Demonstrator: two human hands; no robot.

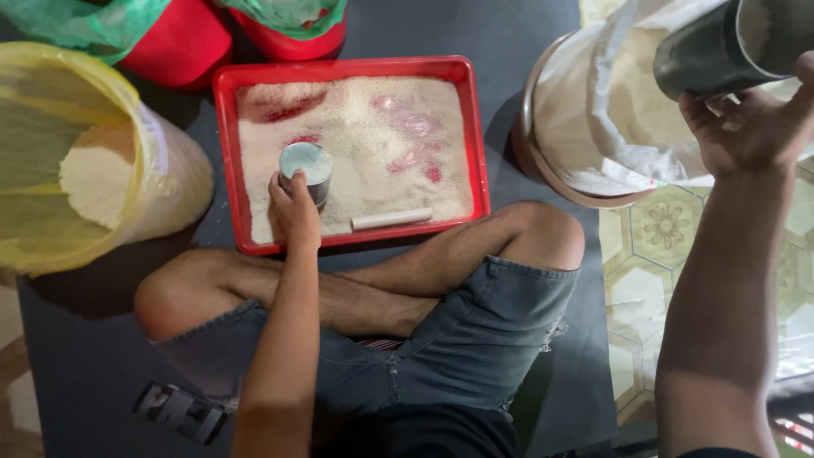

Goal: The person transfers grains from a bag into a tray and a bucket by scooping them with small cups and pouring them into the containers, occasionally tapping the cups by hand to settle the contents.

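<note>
Left hand (295, 208) has its fingers wrapped round a small metal cup (307, 170) near the red tray's (227, 153) front edge. Right hand (755, 127) grips a tilted steel can (721, 47) over the open sack (619, 110); rice could easily spill.

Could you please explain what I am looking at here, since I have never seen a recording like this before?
There is no machine here: a person sits cross-legged on a dark mat, and one camera worn on their head looks down at their own two bare hands. The left hand grips a small metal cup standing in a red tray spread with white rice. A short white stick lies in the rice near the tray's front edge. The right hand holds a second metal cup, tilted, above a large open sack of rice. To the left lies a yellow container lined with clear plastic, with some rice inside. Behind the tray stand two red buckets with green bags.
</note>
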